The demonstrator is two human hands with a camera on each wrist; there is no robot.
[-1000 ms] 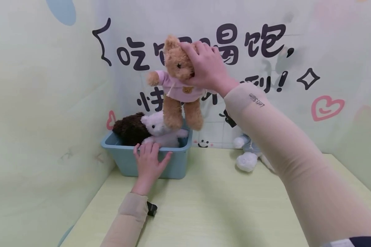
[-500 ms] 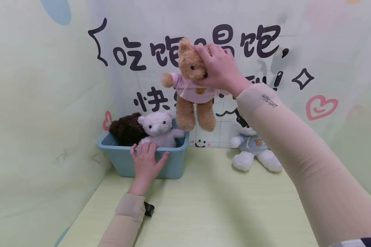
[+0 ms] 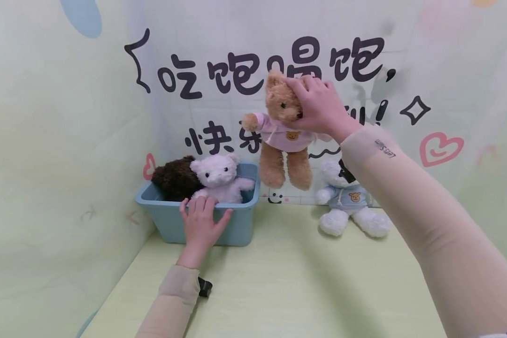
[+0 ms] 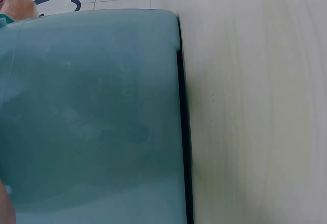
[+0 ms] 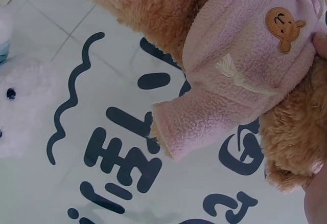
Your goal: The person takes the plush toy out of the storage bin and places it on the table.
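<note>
My right hand (image 3: 323,105) grips a brown teddy bear (image 3: 272,164) by the head. The bear wears a pink hoodie and hangs upright in the air, its legs dangling, right of the blue bin (image 3: 211,225). In the right wrist view the bear's pink hoodie (image 5: 245,45) fills the upper right. My left hand (image 3: 200,225) holds the bin's front rim, fingers over the edge and thumb against the outside. A white plush bear (image 3: 217,171) and a dark brown plush (image 3: 175,178) sit inside the bin. The left wrist view shows mostly the bin's wall (image 4: 97,116).
Against the back wall at the right sits a white plush bear in a blue hoodie (image 3: 344,199), partly behind my right forearm. The pale wooden table (image 3: 287,281) extends in front. Printed cloth walls (image 3: 46,188) close off the back and sides.
My right hand has carried the brown teddy bear rightward and slightly down, away from over the bin. More of both white bears now shows. My left hand stays on the rim.
</note>
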